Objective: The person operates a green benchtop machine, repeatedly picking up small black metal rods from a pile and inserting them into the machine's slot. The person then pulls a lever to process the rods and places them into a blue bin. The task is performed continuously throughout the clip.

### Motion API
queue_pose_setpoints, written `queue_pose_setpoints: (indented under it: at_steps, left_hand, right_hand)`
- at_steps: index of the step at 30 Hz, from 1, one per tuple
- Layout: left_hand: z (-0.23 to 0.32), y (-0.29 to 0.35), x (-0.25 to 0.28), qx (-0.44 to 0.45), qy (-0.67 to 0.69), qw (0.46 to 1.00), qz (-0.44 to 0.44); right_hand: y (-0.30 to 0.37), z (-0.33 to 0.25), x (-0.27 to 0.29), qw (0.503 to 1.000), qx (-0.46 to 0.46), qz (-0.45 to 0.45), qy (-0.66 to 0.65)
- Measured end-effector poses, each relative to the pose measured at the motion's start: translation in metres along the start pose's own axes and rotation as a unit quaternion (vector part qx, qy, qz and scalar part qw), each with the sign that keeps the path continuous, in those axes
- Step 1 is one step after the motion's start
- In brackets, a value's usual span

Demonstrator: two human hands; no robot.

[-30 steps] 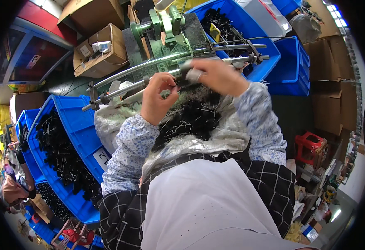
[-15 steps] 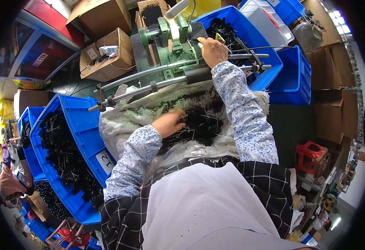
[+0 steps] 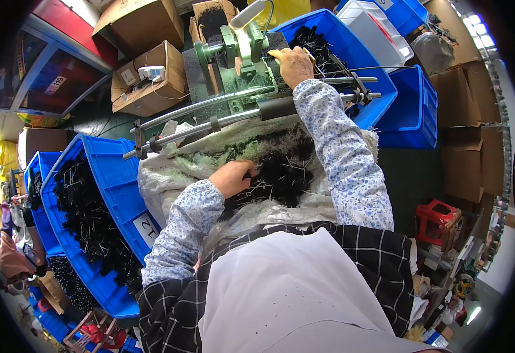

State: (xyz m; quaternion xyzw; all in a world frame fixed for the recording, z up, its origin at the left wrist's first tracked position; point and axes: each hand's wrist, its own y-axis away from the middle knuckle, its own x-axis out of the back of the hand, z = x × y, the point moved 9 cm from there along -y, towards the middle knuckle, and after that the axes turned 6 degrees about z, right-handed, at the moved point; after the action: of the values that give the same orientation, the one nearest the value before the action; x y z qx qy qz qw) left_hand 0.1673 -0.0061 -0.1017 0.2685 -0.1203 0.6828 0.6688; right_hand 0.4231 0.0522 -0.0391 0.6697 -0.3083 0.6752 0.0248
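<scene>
My left hand (image 3: 232,177) rests in a heap of small black parts with thin wire ends (image 3: 281,176), its fingers closed on some of them. The heap lies on a grey-white cloth sack (image 3: 169,176) spread over my lap. My right hand (image 3: 293,63) is stretched out to the green bench machine (image 3: 240,50) behind two long metal bars (image 3: 210,115), pinching a small part against the machine's front. What lies under that hand is hidden.
A blue bin (image 3: 113,194) full of the same black parts stands at my left, more blue bins (image 3: 387,76) behind the machine at the right. Cardboard boxes (image 3: 145,76) sit at the back left, a red stool (image 3: 440,220) at the right.
Both hands were together at the metal bars. The left hand has dropped down into the black heap, and the right hand has reached forward to the green machine.
</scene>
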Motion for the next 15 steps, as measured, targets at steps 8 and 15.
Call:
queue_pose_setpoints:
  at_steps: [8,15]
  left_hand:
    - [0.023,0.021,0.065,0.015,0.015,0.992,0.124]
    - [0.038,0.026,0.09,0.003,0.072,0.981,0.178]
  right_hand:
    - [0.014,0.02,0.025,0.996,-0.073,0.004,0.05]
    - [0.02,0.008,0.009,0.994,-0.053,0.066,-0.064]
